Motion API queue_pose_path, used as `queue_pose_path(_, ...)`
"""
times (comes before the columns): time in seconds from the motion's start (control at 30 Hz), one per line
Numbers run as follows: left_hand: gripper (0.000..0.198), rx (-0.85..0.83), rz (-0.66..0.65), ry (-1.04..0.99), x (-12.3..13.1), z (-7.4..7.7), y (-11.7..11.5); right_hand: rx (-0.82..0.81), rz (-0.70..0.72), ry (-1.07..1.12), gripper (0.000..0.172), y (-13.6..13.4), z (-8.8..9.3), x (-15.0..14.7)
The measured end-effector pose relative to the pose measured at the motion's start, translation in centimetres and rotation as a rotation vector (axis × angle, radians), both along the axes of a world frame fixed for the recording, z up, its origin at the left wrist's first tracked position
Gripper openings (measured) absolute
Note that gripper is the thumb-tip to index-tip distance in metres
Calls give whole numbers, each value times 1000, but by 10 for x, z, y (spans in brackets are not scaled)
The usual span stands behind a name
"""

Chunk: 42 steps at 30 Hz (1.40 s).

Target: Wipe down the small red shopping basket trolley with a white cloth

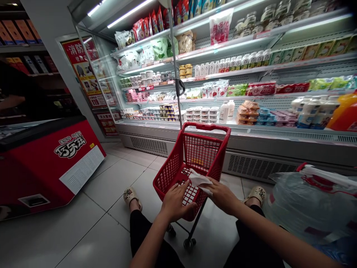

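Observation:
A small red plastic shopping cart (169,174) on dark wheels stands between my legs, its basket empty as far as I can see. Over the near side of the basket, my right hand (223,196) grips a crumpled white wipe (199,179), which reaches forward from the fingers. My left hand (175,203) lies at the cart's near left edge with fingers stretched out and thumb apart, holding nothing. Whether its palm touches the cart, I cannot tell.
An open-front refrigerated case (200,132) with dairy goods runs across the back. A red chest freezer (47,163) is at left, with a person in dark clothes (25,85) behind it. Large wrapped water bottles (309,204) stand close on the right. The floor (103,227) is tiled.

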<state>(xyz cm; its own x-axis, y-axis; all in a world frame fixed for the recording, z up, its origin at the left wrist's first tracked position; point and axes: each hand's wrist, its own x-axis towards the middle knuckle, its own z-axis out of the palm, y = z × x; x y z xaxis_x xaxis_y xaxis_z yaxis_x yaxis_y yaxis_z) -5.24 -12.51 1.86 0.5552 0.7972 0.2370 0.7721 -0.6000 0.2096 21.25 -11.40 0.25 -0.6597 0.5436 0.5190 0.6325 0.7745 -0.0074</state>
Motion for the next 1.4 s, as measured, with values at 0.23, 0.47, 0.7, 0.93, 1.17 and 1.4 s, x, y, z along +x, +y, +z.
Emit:
queue_pose_path(0.23,93,-23,-17,-20,-6,-1,-7,4,12,-23,59,31,-1,34)
queue_pose_path(0.47,91,-14,-36,-69,-5,-5,-5,38,-355,87,45,104,10,89)
queue_pose_path(0.7,91,6,-21,-70,-1,-5,-1,46,-316,59,49,59,-5,38)
queue_pose_path(0.93,96,-12,10,-72,-1,-5,-7,78,-55,4,60,-1,-19,2)
queue_pose_path(1.17,107,-104,-99,-30,-12,3,-15,111,-165,38,53,59,-32,66)
queue_pose_path(1.4,111,-111,-75,66,-27,0,-18,141,-166,84,58,23,-38,20)
